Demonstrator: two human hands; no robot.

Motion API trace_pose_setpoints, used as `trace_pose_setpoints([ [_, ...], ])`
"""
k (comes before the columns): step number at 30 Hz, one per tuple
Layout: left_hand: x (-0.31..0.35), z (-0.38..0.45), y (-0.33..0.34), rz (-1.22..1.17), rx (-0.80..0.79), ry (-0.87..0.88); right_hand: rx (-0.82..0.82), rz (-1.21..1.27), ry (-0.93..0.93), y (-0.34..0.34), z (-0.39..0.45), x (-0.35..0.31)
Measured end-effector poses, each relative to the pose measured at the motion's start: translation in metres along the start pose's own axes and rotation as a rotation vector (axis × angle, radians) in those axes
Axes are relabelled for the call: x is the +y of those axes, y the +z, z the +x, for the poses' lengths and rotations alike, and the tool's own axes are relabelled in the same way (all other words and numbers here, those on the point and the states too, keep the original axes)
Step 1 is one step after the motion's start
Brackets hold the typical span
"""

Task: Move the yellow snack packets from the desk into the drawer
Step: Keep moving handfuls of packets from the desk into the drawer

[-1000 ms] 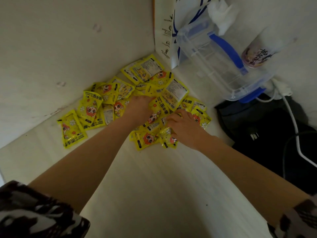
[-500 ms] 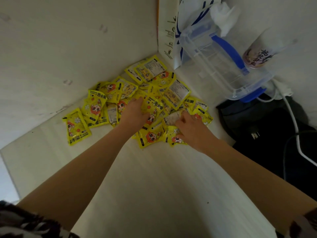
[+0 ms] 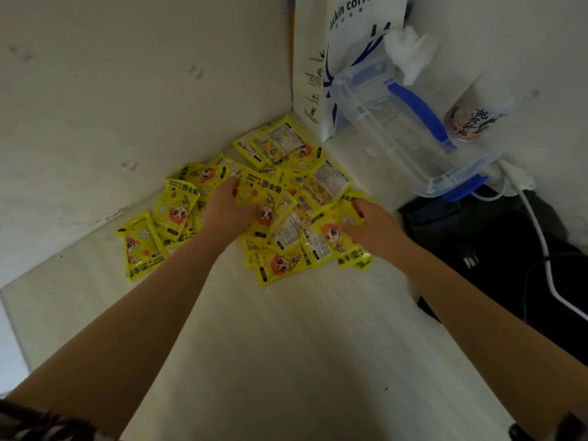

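Several yellow snack packets (image 3: 280, 173) with a red cartoon face lie heaped in the far corner of the pale desk (image 3: 286, 345). My left hand (image 3: 227, 211) rests on the middle of the heap, fingers curled around packets at its centre. My right hand (image 3: 370, 229) presses on the heap's right side, fingers closed over a packet (image 3: 331, 233) there. One packet (image 3: 141, 246) lies apart at the left. No drawer is in view.
A clear plastic box with blue handles (image 3: 410, 128) leans in the back corner beside a white coffee paper bag (image 3: 346, 49) and a drink cup (image 3: 471, 122). A black bag (image 3: 496, 249) with white cables (image 3: 541, 237) fills the right side. White walls close in the desk's far sides.
Both hands have gathered packets toward the heap's centre; the left hand has shifted slightly forward and closed on packets, the right hand has moved right and gripped a packet.
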State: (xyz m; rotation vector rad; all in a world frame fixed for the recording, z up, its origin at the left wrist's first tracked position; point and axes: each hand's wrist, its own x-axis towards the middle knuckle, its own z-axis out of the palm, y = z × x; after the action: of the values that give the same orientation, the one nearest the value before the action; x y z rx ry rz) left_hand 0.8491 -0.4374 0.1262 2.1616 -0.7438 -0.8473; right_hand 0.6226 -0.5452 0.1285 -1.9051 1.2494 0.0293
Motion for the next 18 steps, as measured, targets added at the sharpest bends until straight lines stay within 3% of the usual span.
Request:
trace_pose_setpoints([
  [3, 0.011, 0.012, 0.003, -0.109, 0.015, -0.042, 0.054, 0.574, 0.235, -0.009, 0.016, -0.008],
  [6, 0.023, 0.024, 0.009, -0.142, 0.037, -0.083, 0.096, 0.939, 0.428, -0.012, 0.032, -0.015],
  [12, 0.038, 0.045, 0.025, -0.219, 0.043, -0.13, 0.112, 1.121, 0.637, -0.01, 0.068, -0.012],
  [18, 0.04, 0.053, 0.038, -0.207, 0.017, -0.15, 0.136, 1.092, 0.653, -0.005, 0.09, -0.002],
])
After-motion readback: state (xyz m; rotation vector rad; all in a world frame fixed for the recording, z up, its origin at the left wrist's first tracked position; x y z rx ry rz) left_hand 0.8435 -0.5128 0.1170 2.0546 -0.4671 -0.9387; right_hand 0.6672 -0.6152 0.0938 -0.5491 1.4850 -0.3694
